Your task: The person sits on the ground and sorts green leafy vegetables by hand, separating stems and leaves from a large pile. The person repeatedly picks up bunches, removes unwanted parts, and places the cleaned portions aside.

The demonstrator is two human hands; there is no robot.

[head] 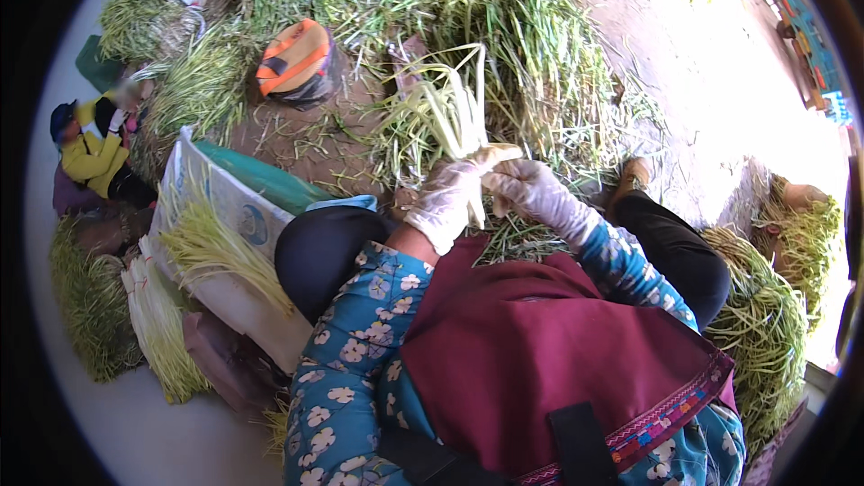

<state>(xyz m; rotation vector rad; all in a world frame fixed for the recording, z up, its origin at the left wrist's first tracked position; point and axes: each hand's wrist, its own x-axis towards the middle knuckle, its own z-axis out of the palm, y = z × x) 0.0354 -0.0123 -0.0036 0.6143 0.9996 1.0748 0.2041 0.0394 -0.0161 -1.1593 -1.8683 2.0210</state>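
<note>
My left hand [449, 199], in a thin whitish glove, is closed around a small bunch of pale green-yellow leafy stalks [459, 111]. Their leaves fan out above the fist and a pale end sticks out below it. Close beside it on the right, my gloved right hand [516, 182] has its fingertips pinched at the stalks; the exact hold is partly hidden by the fingers. Beyond both hands, a large heap of green stalks [520, 40] lies on the ground, with loose trimmings around it.
An orange-strapped round seat [297, 61] stands on the dirt floor. At left, pale stalks [223, 250] lie on a white printed sack [196, 169], near a tied bundle [158, 324]. A person in yellow [94, 158] sits far left. More stalk heaps [763, 331] lie at right.
</note>
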